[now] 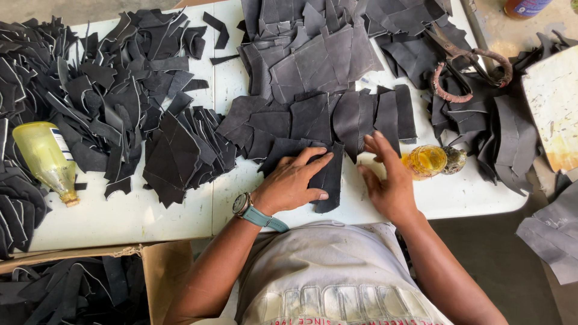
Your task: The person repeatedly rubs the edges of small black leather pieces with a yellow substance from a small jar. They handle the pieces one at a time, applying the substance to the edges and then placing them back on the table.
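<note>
while a dark cut piece (328,177) lies at the white table's (180,216) near edge, the left hand (295,180) presses it flat, open-palmed; the right hand (388,177) hovers beside, fingers spread, holding nothing. smoothing seems underway; next calls for careful alignment.

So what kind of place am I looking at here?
Probably a small shoe or leather-goods workshop: heaps of cut black leather pieces cover the white table, with big rusty shears and a glue bottle beside them. The left hand presses one piece flat.
</note>
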